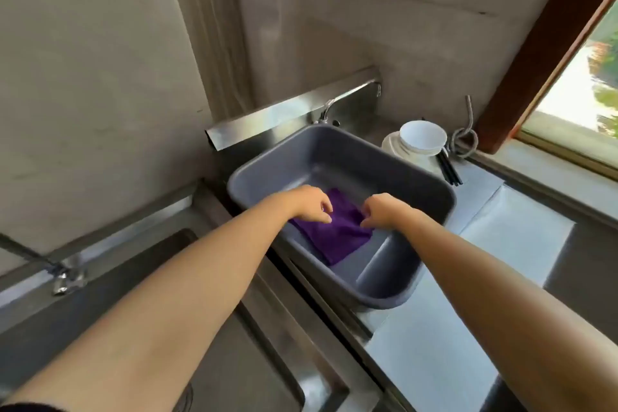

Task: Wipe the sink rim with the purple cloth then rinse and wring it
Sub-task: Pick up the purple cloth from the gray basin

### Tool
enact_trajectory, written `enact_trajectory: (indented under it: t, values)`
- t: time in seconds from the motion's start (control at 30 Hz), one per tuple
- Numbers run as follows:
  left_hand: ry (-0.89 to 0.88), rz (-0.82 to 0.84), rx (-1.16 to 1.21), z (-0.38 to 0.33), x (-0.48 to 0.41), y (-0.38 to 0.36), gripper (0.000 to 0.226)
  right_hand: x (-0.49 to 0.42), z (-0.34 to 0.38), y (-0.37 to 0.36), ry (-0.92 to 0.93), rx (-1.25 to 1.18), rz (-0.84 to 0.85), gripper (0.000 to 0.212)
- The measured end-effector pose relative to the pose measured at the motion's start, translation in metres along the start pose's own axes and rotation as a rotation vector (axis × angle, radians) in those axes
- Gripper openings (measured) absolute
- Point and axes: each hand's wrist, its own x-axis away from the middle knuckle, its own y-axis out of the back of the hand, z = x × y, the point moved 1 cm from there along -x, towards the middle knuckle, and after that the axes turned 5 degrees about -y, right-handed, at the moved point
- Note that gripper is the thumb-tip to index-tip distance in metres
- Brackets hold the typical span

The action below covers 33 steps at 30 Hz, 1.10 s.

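A purple cloth (334, 234) lies spread on the bottom of a grey plastic basin (431, 184) that sits in the steel sink. My left hand (309, 204) rests on the cloth's left part with fingers curled down onto it. My right hand (384, 212) pinches the cloth's right edge. Both forearms reach in over the basin's near rim. A steel tap (347, 99) stands behind the basin, its spout pointing right, with no water seen running.
White bowls stacked on a plate (418, 142) with dark chopsticks (449, 169) stand right of the basin. A coiled metal hose (465, 140) lies by the window. A second steel sink (110, 278) with its own tap (63, 278) lies to the left.
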Motion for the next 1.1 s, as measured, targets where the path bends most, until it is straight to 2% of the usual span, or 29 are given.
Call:
enact_trajectory:
  t: [0.13,0.23,0.4,0.53,0.67,0.73,0.87,1.0,1.1]
  values:
    - [0.013,0.208,-0.059,-0.002,-0.023,-0.023,0.054,-0.018,-0.015,-0.021,-0.141,-0.021,0.081,0.037]
    - [0.028,0.344,-0.111,0.001,-0.036,-0.036,0.059,-0.029,-0.017,-0.029,-0.164,-0.093,0.124,0.030]
    - [0.054,0.435,-0.146,0.003,-0.038,-0.046,0.057,-0.039,-0.015,-0.038,-0.246,-0.197,0.109,0.030]
    - [0.053,0.319,-0.031,0.010,-0.043,-0.041,0.058,-0.044,-0.012,-0.032,-0.223,-0.233,0.059,0.019]
    - [0.058,-0.068,0.160,0.014,-0.046,-0.023,0.075,-0.032,0.001,-0.002,-0.035,-0.422,-0.065,0.018]
    - [-0.005,-0.149,0.202,0.011,-0.044,-0.010,0.079,-0.019,0.008,0.017,0.077,-0.471,-0.112,0.020]
    - [-0.066,-0.212,0.179,0.006,-0.036,0.015,0.056,0.007,0.020,0.057,0.251,-0.558,-0.203,0.027]
    - [-0.048,-0.332,0.348,0.007,-0.021,0.029,0.026,0.035,0.025,0.092,0.281,-0.659,-0.233,0.025]
    - [-0.061,-0.368,0.395,0.003,-0.006,0.036,0.027,0.050,0.026,0.109,0.282,-0.576,-0.287,0.029]
